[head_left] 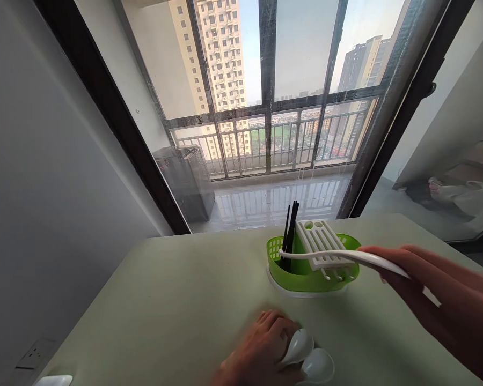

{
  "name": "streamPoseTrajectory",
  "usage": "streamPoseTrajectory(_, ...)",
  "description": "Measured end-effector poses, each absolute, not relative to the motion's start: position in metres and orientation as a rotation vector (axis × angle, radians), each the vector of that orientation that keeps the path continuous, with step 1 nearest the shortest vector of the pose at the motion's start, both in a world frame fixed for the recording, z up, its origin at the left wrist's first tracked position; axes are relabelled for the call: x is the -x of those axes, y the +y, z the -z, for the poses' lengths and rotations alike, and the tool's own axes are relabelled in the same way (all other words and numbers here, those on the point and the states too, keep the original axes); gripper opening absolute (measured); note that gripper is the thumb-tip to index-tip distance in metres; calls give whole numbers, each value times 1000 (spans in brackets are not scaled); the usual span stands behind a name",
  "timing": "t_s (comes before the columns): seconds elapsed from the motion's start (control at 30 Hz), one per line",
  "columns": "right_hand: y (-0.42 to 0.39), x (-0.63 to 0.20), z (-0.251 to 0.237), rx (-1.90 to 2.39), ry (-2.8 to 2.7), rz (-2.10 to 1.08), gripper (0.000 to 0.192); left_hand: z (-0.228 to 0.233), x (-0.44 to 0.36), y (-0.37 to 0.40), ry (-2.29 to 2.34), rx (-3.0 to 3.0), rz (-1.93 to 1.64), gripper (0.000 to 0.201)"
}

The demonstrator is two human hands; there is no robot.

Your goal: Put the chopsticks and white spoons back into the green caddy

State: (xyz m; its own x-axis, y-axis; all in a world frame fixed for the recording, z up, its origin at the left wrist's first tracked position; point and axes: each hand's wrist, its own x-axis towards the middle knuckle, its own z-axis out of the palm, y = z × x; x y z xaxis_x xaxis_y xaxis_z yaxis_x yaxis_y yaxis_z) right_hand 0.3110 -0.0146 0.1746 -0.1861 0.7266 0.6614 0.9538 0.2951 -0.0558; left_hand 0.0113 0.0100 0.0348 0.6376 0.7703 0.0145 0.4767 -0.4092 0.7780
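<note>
My right hand (446,300) grips a white long-handled utensil, perhaps a ladle (338,253), by its wider end; that end is partly hidden by my fingers. The slim handle points left, with its hooked tip in front of the green cutlery holder (290,281). Several black chopsticks (290,233) stand in the holder's left part, and a white slotted rack (326,241) with small hooks lies tilted across its right part. At the bottom, my left hand (268,348) is closed on two white spoons (300,346), their bowls showing at its right and their handles hidden.
The pale green table (177,300) extends around the holder, its far edge near a glass door. A white object (54,380) is cut off at the lower left. A wall socket (35,354) is on the left wall. Beyond the glass stands a dark cabinet (189,182).
</note>
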Motion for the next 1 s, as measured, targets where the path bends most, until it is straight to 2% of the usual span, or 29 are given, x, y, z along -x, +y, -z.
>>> streamPoseTrajectory(0.23, 4, -278, -180, 1449, -2137, 666, 33, -31, -12, 11, 966, -2057, -503, 57)
streamPoseTrajectory(0.57, 26, -241, -166, 1409, -2304, 644, 28, -21, -9, 15, 943, -2097, -465, 58)
streamPoseTrajectory(0.87, 30, -229, -137, 1434, -2358, 660, 23, -22, -10, 15, 903, -2103, -541, 51)
streamPoseTrajectory(1.0, 30, -235, -131, 1427, -2342, 620, 26, -26, -12, 14, 907, -2100, -565, 39)
